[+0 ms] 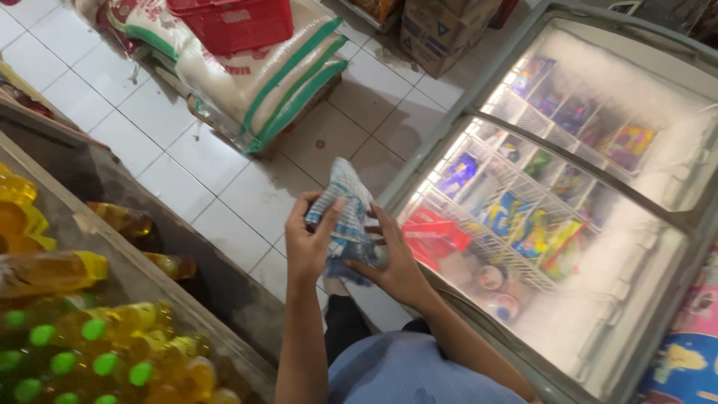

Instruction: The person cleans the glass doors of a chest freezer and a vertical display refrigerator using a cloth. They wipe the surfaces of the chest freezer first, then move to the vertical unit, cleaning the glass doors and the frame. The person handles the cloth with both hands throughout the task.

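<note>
1. A blue-and-white checked cloth (345, 217) is held bunched between both hands, in front of the body and above the tiled floor (224, 187), just beside the left edge of a glass-topped chest freezer (568, 209).
2. The left hand (308, 243) is closed on the cloth from its left side: the thumb is laid across the front of the fabric and the other fingers are wrapped behind it, so these fingers are narrow and gripping the cloth.
3. The right hand (393, 258) is set against the lower right part of the cloth, with its fingers (376, 224) curled into the folds; a hold on the cloth is judged here too, though the fingertips are partly hidden by the fabric.
4. The long axis of the cloth runs roughly upright, tilted a little: its upper end stands free above both hands, and its lower end hangs below them, towards the dark trousers.
5. The cloth lies between the two hands, so neither is clearly nearer; the left hand is seated higher on it, the right lower.
6. The freezer's sliding glass lid lies to the right of the cloth, the right hand being on that side; the shelf of yellow oil bottles (90, 352) is well apart, to the left.
</note>
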